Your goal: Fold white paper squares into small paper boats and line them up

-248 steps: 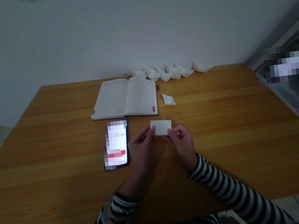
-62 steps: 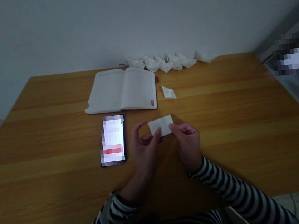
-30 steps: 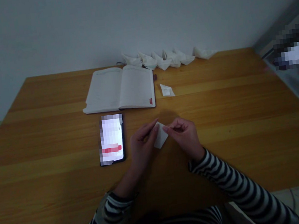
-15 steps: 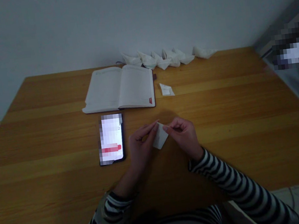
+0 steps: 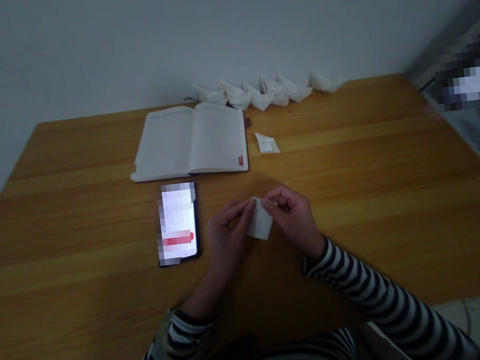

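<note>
A small folded piece of white paper (image 5: pixel 260 224) is held between my two hands, above the wooden table. My left hand (image 5: pixel 227 230) pinches its upper left edge between thumb and fingers. At the upper right edge, my right hand (image 5: pixel 293 214) pinches it the same way, fingers curled. The fingertips of both hands nearly meet along the top and cover part of the paper. Farther off lies another small folded paper piece (image 5: pixel 267 143), flat on the table and apart from my hands.
An open notebook (image 5: pixel 170 144) lies beyond my left hand. Nearer, a phone (image 5: pixel 177 224) with a lit screen rests on the table (image 5: pixel 379 187). Several folded paper boats (image 5: pixel 271 91) line the back edge by the wall (image 5: pixel 223 31).
The paper between my hands has turned slightly, its lower corner shifting to the right and showing a broader face. Both hands keep nearly the same place and grip.
</note>
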